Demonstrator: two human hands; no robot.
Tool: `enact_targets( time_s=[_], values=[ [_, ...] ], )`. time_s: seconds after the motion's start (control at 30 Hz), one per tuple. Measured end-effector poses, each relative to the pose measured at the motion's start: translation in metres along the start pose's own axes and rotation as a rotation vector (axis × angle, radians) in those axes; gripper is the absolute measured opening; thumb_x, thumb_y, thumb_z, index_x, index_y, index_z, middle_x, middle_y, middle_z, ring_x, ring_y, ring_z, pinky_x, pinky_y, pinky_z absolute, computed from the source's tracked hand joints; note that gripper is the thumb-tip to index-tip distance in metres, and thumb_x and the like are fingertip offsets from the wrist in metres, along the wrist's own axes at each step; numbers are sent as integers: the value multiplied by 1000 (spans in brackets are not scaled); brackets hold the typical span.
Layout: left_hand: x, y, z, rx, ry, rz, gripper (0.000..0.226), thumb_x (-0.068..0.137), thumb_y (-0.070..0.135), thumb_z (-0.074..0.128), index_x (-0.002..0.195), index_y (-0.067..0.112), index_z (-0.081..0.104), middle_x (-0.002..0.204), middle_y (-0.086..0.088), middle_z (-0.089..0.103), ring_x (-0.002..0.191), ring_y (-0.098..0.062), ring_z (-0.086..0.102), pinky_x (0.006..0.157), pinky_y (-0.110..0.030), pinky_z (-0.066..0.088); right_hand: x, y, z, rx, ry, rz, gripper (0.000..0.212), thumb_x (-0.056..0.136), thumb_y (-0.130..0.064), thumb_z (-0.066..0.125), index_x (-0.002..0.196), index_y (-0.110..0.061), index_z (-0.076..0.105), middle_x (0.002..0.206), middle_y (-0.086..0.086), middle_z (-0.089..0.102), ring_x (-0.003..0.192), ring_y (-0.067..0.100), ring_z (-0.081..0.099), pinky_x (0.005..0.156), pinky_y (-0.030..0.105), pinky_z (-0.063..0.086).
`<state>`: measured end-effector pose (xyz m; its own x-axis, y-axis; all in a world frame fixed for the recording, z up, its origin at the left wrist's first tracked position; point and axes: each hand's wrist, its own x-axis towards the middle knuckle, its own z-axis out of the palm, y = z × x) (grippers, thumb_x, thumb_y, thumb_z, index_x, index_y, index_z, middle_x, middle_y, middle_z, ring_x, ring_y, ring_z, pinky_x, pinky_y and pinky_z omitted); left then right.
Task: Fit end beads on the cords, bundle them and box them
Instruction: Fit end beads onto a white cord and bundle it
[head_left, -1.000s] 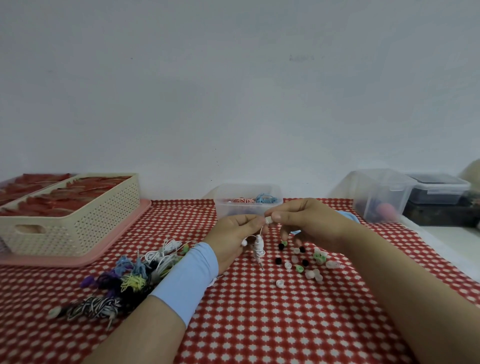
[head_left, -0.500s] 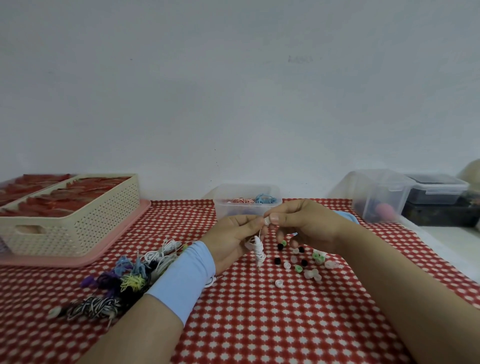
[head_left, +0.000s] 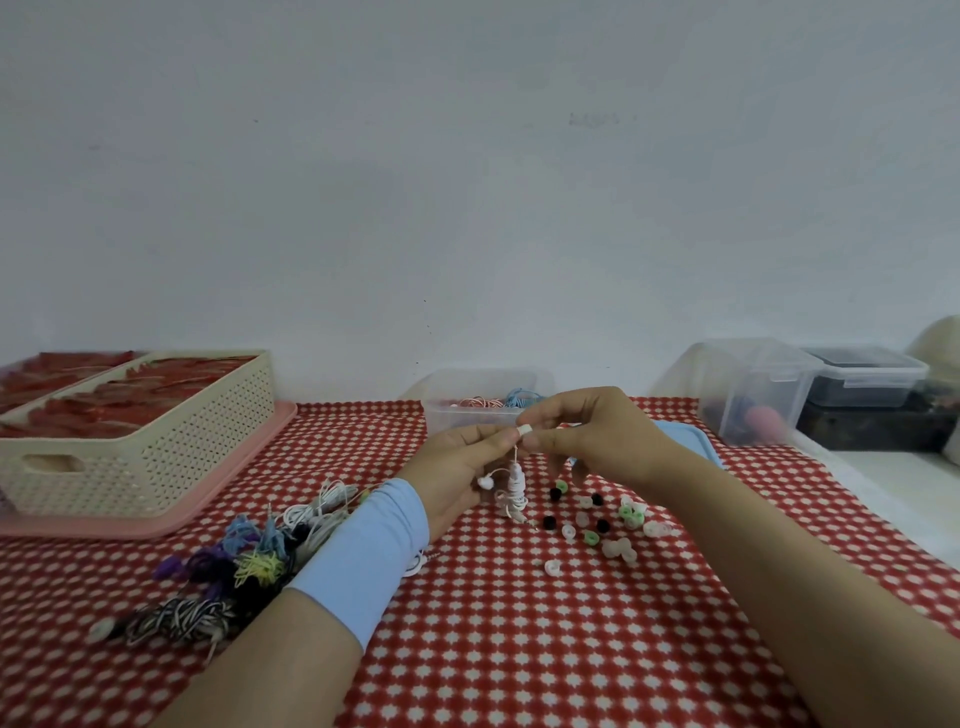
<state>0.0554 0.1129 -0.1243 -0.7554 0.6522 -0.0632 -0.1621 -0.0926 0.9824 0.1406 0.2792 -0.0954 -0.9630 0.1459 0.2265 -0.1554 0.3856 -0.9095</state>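
Note:
My left hand (head_left: 457, 467) pinches the top of a white cord (head_left: 515, 486), whose wound bundle hangs just above the red checked cloth (head_left: 519, 634). My right hand (head_left: 587, 431) pinches a small white end bead (head_left: 524, 430) at the cord's tip, fingertip to fingertip with the left. A second white bead (head_left: 485, 482) dangles from the cord by my left palm. Loose black, green and white beads (head_left: 597, 522) lie scattered under my right hand. A heap of coloured cords (head_left: 244, 561) lies left of my left forearm. A clear box (head_left: 483, 405) holding bundled cords stands behind my hands.
A cream perforated basket (head_left: 140, 447) with red contents sits on a pink tray (head_left: 156, 525) at the far left. Clear and dark lidded containers (head_left: 810, 384) stand at the back right. A light blue lid (head_left: 685, 441) lies behind my right wrist.
Both hands stay together at the cord's tip. The hanging bundle has shifted slightly; little else has moved.

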Motion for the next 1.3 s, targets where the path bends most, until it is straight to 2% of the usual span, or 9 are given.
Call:
enact_targets(
  time_s=[0.3, 0.43, 0.53, 0.6, 0.73, 0.83, 1.03, 1.2, 1.3],
  values=[
    [0, 5, -4, 203, 3, 21, 20, 93, 23, 65, 108, 11, 72, 92, -4, 74, 81, -15, 67, 85, -39, 55, 2, 3, -3, -33, 9, -5, 10, 82, -18, 84, 91, -19, 82, 82, 9, 77, 62, 21, 60, 52, 25, 48],
    [-4, 16, -11, 643, -32, 49, 31, 84, 37, 75, 111, 24, 69, 90, 7, 75, 75, -5, 66, 80, -28, 54, 5, 11, -3, -61, 58, 45, 9, 80, -16, 85, 86, -9, 81, 77, 8, 77, 58, 17, 62, 53, 20, 50],
    [-8, 19, -12, 935, -128, -27, 46, 77, 38, 81, 118, 30, 62, 96, 10, 75, 87, -3, 68, 94, -26, 49, 8, 19, -3, -177, 49, 107, 6, 83, -15, 84, 85, -11, 81, 75, 3, 77, 57, 14, 63, 56, 21, 53],
    [-8, 16, -11, 1014, -105, -13, 36, 80, 31, 80, 112, 29, 66, 97, 8, 74, 92, -6, 68, 97, -28, 49, 10, 23, -4, -319, 17, 126, 8, 85, -20, 82, 92, -18, 82, 83, -2, 78, 68, 10, 67, 63, 19, 55],
    [-4, 11, -9, 1057, -37, 48, 11, 85, 27, 75, 95, 30, 73, 91, 11, 73, 88, -5, 68, 95, -27, 52, 12, 21, -18, -560, 14, 139, 16, 86, -24, 79, 102, -25, 79, 96, -13, 74, 87, 0, 66, 77, 16, 51],
    [-2, 10, -11, 1076, -53, 24, 13, 86, 27, 73, 98, 31, 72, 91, 11, 73, 88, -4, 67, 93, -25, 51, 10, 16, -32, -681, -92, 201, 6, 84, -22, 80, 86, -28, 81, 86, -15, 77, 83, 2, 69, 83, 22, 54],
    [-4, 4, 5, 1117, 7, 57, 28, 92, 43, 62, 116, 29, 64, 99, 14, 62, 91, -3, 57, 83, -21, 43, 7, 15, -32, -793, -280, 302, 12, 78, -30, 85, 89, -31, 83, 86, -22, 76, 87, -1, 68, 89, 19, 50],
    [-1, -6, 14, 1120, 78, 110, 28, 92, 42, 63, 115, 27, 67, 106, 10, 67, 91, -4, 58, 83, -22, 44, 8, 14, -28, -791, -204, 237, 6, 83, -29, 81, 88, -28, 83, 82, -17, 76, 81, 3, 69, 81, 20, 54],
    [1, -7, 12, 1035, 100, 125, 23, 91, 37, 66, 110, 24, 71, 104, 12, 69, 87, 1, 58, 80, -18, 42, 7, 9, -32, -719, -101, 206, 7, 85, -23, 77, 87, -27, 83, 79, -14, 76, 65, -2, 67, 61, 14, 52]
  ],
)
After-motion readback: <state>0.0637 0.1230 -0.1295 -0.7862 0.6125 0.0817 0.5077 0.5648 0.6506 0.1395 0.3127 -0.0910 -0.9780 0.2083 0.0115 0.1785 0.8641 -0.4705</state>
